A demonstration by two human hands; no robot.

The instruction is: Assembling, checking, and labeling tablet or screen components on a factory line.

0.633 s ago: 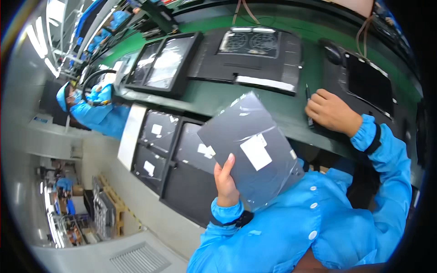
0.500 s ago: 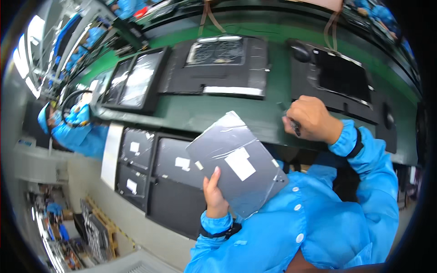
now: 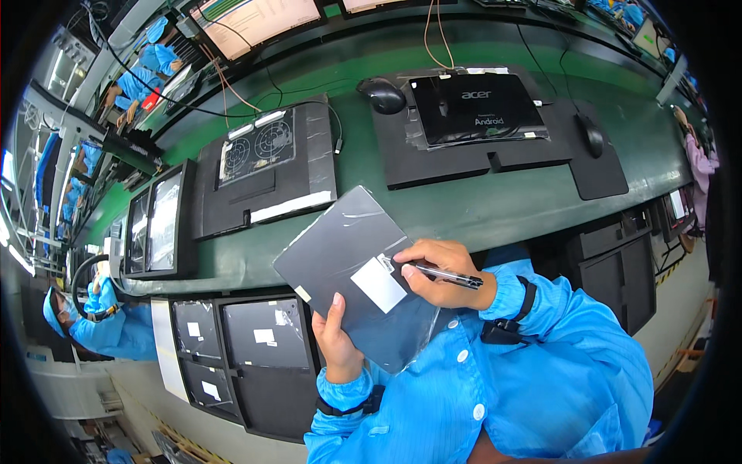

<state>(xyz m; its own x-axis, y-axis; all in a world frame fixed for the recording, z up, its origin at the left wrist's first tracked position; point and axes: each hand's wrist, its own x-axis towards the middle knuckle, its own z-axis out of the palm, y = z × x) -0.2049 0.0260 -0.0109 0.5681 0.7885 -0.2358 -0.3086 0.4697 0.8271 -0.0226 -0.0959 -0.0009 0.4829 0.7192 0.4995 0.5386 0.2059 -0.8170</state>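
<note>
My left hand (image 3: 338, 344) grips the lower edge of a flat grey tablet (image 3: 332, 240), its thumb lying over the back. Clear film covers the tablet, and a white label (image 3: 379, 289) is stuck near its middle. My right hand (image 3: 444, 272) is closed with a black-and-clear pen (image 3: 444, 275) held across the fingers. Its fingertips touch the tablet beside a small whitish piece at the label's upper corner. Whether they pinch that piece I cannot make out. The tablet is tilted in front of my chest, over the bench's near edge.
A black foam stand on the green bench (image 3: 355, 220) carries a lit tablet (image 3: 478, 108). Two mice (image 3: 382, 95) (image 3: 589, 135) flank it. Left of it lies a foam block (image 3: 263, 166). Divided black trays (image 3: 270, 387) hold wrapped tablets, lower left. A co-worker (image 3: 116, 329) is at far left.
My right hand has come down and left from above the bench onto the held tablet. The view has swung right. White lettering now shows on the previously dark bench tablet.
</note>
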